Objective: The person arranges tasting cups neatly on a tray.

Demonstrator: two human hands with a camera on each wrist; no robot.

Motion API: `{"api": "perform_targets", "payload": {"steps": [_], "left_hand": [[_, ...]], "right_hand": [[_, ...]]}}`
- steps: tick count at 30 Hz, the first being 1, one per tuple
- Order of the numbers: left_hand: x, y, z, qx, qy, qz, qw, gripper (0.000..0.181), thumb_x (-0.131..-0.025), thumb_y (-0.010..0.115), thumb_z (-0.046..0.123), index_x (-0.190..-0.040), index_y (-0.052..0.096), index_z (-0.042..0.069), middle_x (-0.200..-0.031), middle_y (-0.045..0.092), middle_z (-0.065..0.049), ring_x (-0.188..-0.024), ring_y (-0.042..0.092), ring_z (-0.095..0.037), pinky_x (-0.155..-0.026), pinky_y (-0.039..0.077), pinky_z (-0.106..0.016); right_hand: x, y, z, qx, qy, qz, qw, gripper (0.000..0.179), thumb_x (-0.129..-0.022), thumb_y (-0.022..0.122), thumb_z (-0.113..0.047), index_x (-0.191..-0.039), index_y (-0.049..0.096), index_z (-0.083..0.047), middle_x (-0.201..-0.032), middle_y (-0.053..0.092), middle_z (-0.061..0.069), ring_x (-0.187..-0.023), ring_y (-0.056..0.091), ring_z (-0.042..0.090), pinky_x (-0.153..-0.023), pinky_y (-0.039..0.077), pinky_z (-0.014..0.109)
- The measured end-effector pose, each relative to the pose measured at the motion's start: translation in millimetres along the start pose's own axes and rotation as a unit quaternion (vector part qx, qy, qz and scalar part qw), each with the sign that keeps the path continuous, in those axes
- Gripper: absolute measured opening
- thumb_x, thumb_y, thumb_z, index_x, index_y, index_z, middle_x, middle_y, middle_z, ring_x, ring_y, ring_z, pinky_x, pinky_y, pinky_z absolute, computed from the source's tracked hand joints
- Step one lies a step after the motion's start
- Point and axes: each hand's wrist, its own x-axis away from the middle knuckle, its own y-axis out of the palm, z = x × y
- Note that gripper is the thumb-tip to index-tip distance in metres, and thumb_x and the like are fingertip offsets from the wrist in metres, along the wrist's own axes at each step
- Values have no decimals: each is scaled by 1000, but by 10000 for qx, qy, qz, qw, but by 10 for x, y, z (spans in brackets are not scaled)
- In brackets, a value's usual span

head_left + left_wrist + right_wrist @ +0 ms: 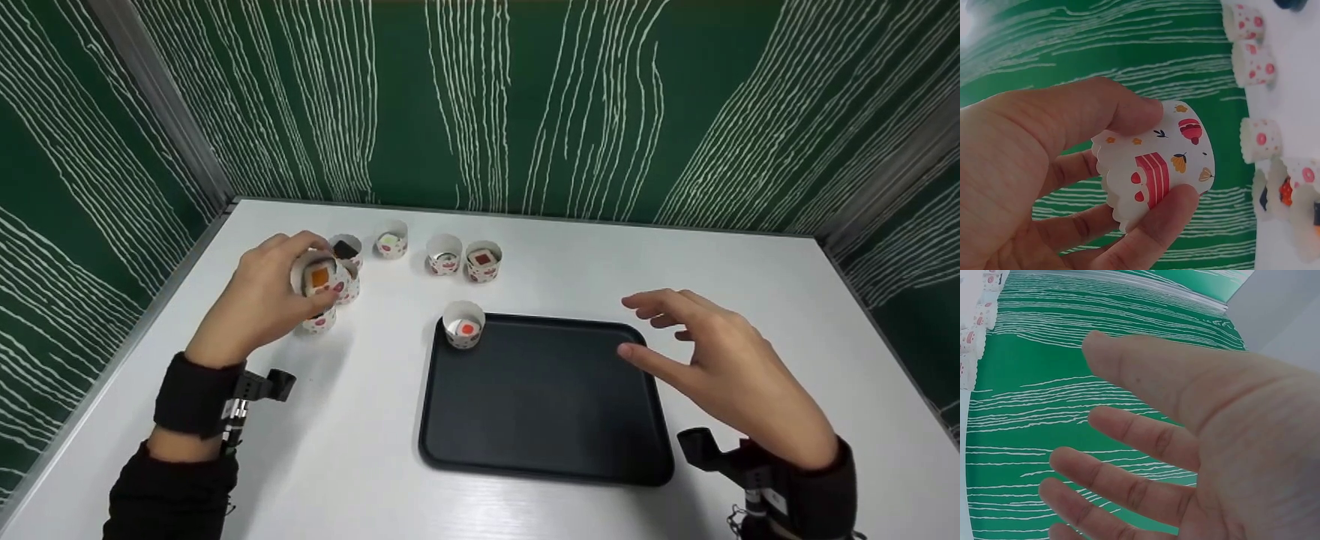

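My left hand (pixel 262 296) grips a white paper baking cup (pixel 1176 140) between thumb and fingers, above the left part of the table. The cup has a scalloped rim and printed cakes and flowers; in the head view an orange-topped piece (pixel 320 277) shows inside. Just behind and below it are other cups, partly hidden by the hand. My right hand (pixel 712 352) hovers near the right edge of a black tray (pixel 555 405), fingers spread and holding nothing. A similar cup (pixel 463 341) with a red-orange-centred piece sits at the tray's far left corner.
Toward the back left stand several more paper cups: one with a dark piece (pixel 346 247), one with a pale piece (pixel 391 241), and a close pair, the right cup (pixel 482 274) showing a dark red square. Green, white-streaked walls (pixel 465 97) enclose the white table (pixel 360 420).
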Motion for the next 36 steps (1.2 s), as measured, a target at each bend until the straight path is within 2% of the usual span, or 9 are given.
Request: {"api": "perform_targets", "payload": {"steps": [7, 11, 16, 19, 25, 28, 32, 36], "left_hand": [[26, 175, 186, 340, 442, 292, 9980, 47, -88, 85, 13, -131, 69, 8, -119, 71, -17, -105, 63, -33, -86, 51, -46], [37, 268, 297, 562, 667, 364, 9955, 45, -87, 86, 12, -129, 70, 9, -120, 71, -13, -105, 63, -29, -87, 51, -44], [39, 388, 436, 749, 901, 443, 9921, 48, -86, 87, 11, -131, 69, 9, -121, 70, -12, -108, 63, -28, -89, 52, -44], [27, 450, 530, 768, 1055, 458, 9904, 48, -86, 87, 14, -131, 70, 9, -126, 71, -12, -115, 64, -29, -96, 52, -45], [-9, 548, 698, 838, 1229, 356, 9882, 47, -88, 87, 17, -131, 70, 12, -128, 71, -9, -119, 66, -27, -99, 52, -43], [-18, 608, 774, 948, 1274, 286, 9869, 46, -89, 86, 17, -132, 70, 13, -126, 71, -8, -111, 66, -24, -91, 53, -41], [-43, 728, 882, 1138, 1404, 143, 9834, 46, -89, 85, 15, -132, 69, 13, -124, 70, -7, -106, 65, -22, -90, 55, -38], [-83, 839, 994, 1299, 1586, 18, 9788, 48, -89, 85, 13, -134, 69, 12, -127, 69, -8, -110, 66, -22, -96, 58, -39]], "right_hand": [[-15, 24, 9, 68, -192, 196, 9996, 41, -97, 79, -43, -135, 69, -30, -126, 74, -9, -117, 72, 24, -91, 56, 35], [-22, 31, 8, 76, -172, 153, 9997, 41, -98, 79, -44, -135, 69, -29, -127, 74, -8, -117, 72, 25, -91, 56, 40], [-23, 31, 4, 40, -135, 99, 9999, 42, -98, 79, -45, -135, 69, -31, -127, 74, -9, -118, 71, 25, -91, 56, 39], [-25, 30, 1, 34, -115, 64, 9999, 42, -98, 78, -46, -136, 69, -31, -128, 73, -9, -119, 71, 25, -91, 55, 39], [-36, 37, -4, -21, -30, -41, 10000, 44, -98, 77, -47, -138, 67, -31, -129, 73, -8, -121, 69, 27, -91, 54, 38], [-39, 40, -4, -33, -4, -59, 10000, 45, -98, 77, -48, -139, 67, -31, -129, 72, -8, -121, 69, 27, -91, 53, 38], [-35, 53, -1, -49, 33, -108, 9999, 45, -98, 76, -50, -139, 67, -32, -130, 72, -8, -121, 69, 27, -92, 53, 39], [-47, 42, 2, -72, 51, -164, 9998, 46, -98, 75, -52, -139, 67, -33, -132, 71, -9, -123, 69, 28, -94, 54, 41]]}}
